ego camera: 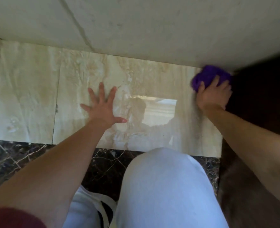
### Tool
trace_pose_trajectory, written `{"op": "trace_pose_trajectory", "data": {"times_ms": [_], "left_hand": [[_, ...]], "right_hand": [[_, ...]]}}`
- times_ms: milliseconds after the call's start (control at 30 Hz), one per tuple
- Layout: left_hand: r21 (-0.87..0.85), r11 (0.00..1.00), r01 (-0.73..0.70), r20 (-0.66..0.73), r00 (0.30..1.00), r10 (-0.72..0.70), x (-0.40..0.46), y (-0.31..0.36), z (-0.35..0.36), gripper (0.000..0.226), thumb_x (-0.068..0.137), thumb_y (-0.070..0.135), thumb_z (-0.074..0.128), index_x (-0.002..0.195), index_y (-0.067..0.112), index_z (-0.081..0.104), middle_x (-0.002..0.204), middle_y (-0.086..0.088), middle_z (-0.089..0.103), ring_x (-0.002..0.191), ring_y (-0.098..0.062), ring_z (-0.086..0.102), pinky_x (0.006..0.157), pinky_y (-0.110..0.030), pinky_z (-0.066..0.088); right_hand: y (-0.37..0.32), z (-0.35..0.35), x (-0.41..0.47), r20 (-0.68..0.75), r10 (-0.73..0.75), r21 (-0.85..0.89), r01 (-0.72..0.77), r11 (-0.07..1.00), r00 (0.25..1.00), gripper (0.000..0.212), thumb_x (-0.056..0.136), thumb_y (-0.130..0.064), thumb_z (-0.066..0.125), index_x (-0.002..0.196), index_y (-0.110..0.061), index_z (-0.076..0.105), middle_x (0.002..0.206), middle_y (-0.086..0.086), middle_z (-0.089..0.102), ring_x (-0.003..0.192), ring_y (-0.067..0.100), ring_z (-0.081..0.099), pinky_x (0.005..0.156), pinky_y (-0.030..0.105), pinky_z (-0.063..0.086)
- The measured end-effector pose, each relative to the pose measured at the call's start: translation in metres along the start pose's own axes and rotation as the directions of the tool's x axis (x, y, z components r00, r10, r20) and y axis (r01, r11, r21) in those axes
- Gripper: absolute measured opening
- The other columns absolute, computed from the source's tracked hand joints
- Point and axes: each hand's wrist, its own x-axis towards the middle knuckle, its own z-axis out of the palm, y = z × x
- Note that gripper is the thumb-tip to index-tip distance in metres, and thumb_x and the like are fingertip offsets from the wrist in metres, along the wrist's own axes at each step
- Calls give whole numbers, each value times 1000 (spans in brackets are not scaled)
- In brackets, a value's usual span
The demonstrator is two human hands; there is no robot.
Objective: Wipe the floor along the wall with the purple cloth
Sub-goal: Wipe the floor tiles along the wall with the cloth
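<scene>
A bunched purple cloth [209, 76] lies on the glossy beige floor tile [152, 76], right where the floor meets the pale wall [136, 25]. My right hand [214, 94] presses down on it, fingers curled over the cloth, at the right end of the wall beside a dark wooden surface. My left hand [103, 106] rests flat on the tile with fingers spread, holding nothing, well left of the cloth.
A dark wooden panel or door [259, 96] stands at the right. A strip of dark veined marble [29, 158] borders the beige tiles toward me. My knee in light trousers [165, 186] fills the lower middle. More beige tiles extend left.
</scene>
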Motion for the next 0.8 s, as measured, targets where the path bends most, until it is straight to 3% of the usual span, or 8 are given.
{"op": "trace_pose_trajectory", "data": {"times_ms": [67, 133, 267, 367, 467, 633, 700, 800], "left_hand": [[7, 1000, -1, 3, 1000, 1, 4, -4, 1, 143, 57, 89, 65, 147, 44, -36, 159, -3, -45, 149, -47, -29, 107, -84, 17], [-20, 1000, -2, 11, 1000, 2, 5, -4, 1, 143, 56, 89, 65, 147, 44, -36, 158, -2, -46, 148, -47, -31, 106, -85, 14], [-63, 998, -21, -21, 1000, 19, 5, -7, 6, 139, 59, 84, 69, 152, 45, -26, 163, -1, -38, 151, -44, -27, 107, -84, 11], [-234, 971, -40, -192, 981, -5, -13, -19, 19, 123, 69, 68, 77, 159, 41, -2, 171, -3, -16, 157, -34, -13, 115, -77, 8], [-309, 947, 89, -230, 959, -165, -36, -55, 34, 118, 70, 69, 75, 160, 36, 6, 172, -5, -8, 158, -30, -10, 119, -71, 6], [-240, 936, 258, -95, 953, -287, -44, -124, 24, 117, 71, 76, 69, 160, 34, 5, 171, -6, -13, 157, -34, -13, 120, -71, 8], [-203, 947, 248, -80, 960, -269, -40, -136, 13, 116, 73, 73, 70, 160, 34, 4, 171, -5, -13, 157, -35, -13, 119, -73, 10], [-189, 945, 268, -47, 958, -281, -41, -145, 1, 122, 73, 73, 71, 160, 35, -6, 170, -6, -18, 156, -37, -14, 117, -75, 12]], "right_hand": [[-16, 0, 8, 32, 104, 6, -104, 995, 994, 75, 98, -51, 37, 152, -1, 28, 154, 38, 24, 141, 55, 26, 119, 56, 17], [-61, 5, -3, 37, 77, 22, -78, 997, 996, 75, 96, -52, 38, 151, 0, 30, 154, 39, 23, 142, 55, 24, 120, 58, 14], [-177, 16, -59, 78, -228, 28, 226, 974, 971, 73, 96, -52, 39, 150, -4, 34, 155, 36, 26, 143, 54, 23, 119, 60, 14], [-256, 21, -103, 99, -487, -1, 489, 872, 868, 74, 96, -54, 40, 151, -5, 31, 153, 38, 26, 141, 55, 24, 119, 61, 14], [-299, 16, -115, 136, -506, 3, 510, 860, 852, 79, 96, -57, 38, 152, -4, 26, 153, 39, 24, 140, 57, 23, 117, 63, 15], [-249, 12, -101, 114, -632, -57, 641, 766, 766, 75, 96, -61, 32, 158, -19, 21, 160, 26, 23, 146, 45, 23, 119, 56, 16], [-199, 16, -86, 50, -549, -30, 551, 834, 834, 74, 96, -59, 33, 157, -18, 23, 161, 28, 21, 148, 45, 21, 121, 56, 12], [-117, 11, -52, 75, -261, 14, 261, 965, 962, 76, 97, -57, 35, 158, -14, 22, 159, 33, 17, 148, 48, 18, 122, 55, 11]]}}
